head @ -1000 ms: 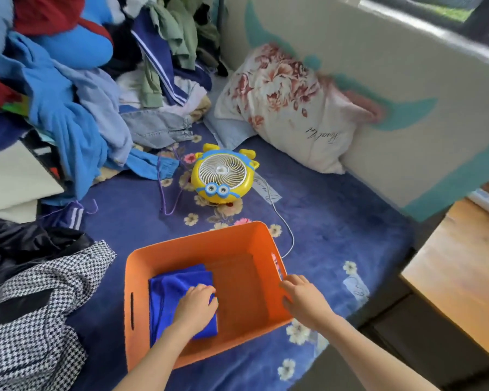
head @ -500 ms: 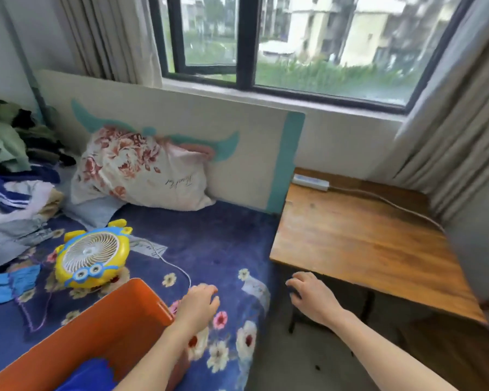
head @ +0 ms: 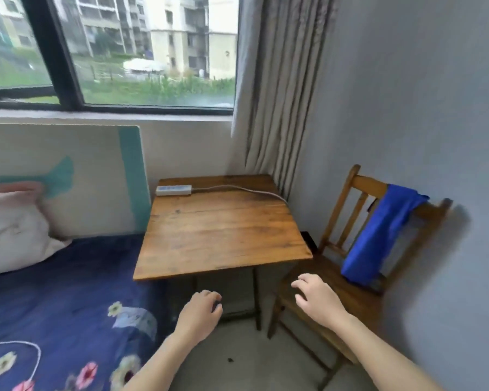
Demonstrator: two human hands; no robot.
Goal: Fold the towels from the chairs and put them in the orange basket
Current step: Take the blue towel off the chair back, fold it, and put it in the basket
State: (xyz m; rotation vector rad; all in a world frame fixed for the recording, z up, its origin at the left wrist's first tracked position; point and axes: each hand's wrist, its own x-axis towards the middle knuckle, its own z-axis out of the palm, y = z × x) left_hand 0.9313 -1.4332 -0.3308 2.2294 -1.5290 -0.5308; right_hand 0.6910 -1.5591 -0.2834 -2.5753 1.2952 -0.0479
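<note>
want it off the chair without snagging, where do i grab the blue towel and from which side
Probably the bunched fold of the blue towel where it crosses the chair's top rail. Come from the front and above with the right hand, the nearer one, and lift up: its long end hangs free down the front.

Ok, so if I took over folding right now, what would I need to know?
Left hand: loosely curled, nothing in its grip, in front of the wooden table.
Right hand: also empty, by the chair seat.
Blue towel: draped unfolded over the chair's back.
Done: a second ago one folded towel lay in the orange basket on the bed; the basket is out of view now.
Left: take this towel, fold it, put it in the basket.
</note>
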